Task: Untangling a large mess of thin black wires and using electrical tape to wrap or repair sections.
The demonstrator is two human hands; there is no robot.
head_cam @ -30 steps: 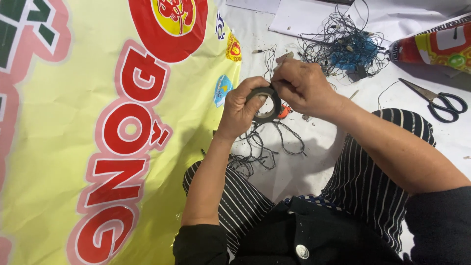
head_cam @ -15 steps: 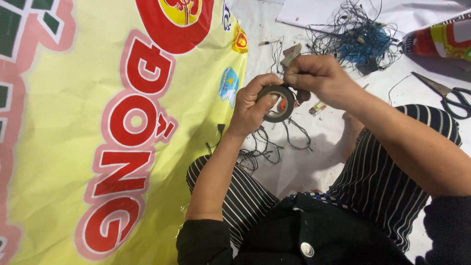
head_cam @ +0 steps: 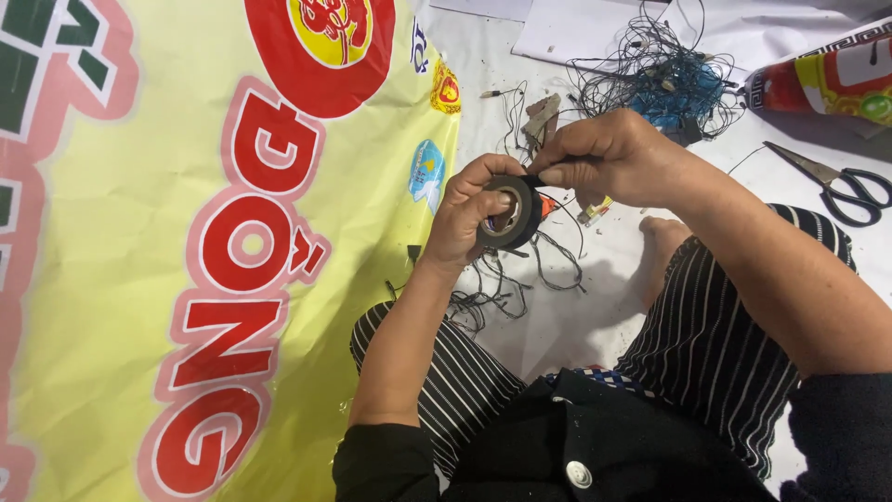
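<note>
Black tape (head_cam: 514, 210), a small roll with a pale core showing through its round hole, sits upright in the left hand (head_cam: 472, 212), whose fingers curl around its rim from the left. Right hand (head_cam: 609, 158) is just beside it on the right, thumb and forefinger pinched shut on the tape's loose end at the top edge. Both hands hover above a white floor (head_cam: 595, 316), over thin dark wires (head_cam: 502, 288). Yellow banner (head_cam: 186, 232) lies to the left; scissors (head_cam: 841, 186) lie well apart on the right.
</note>
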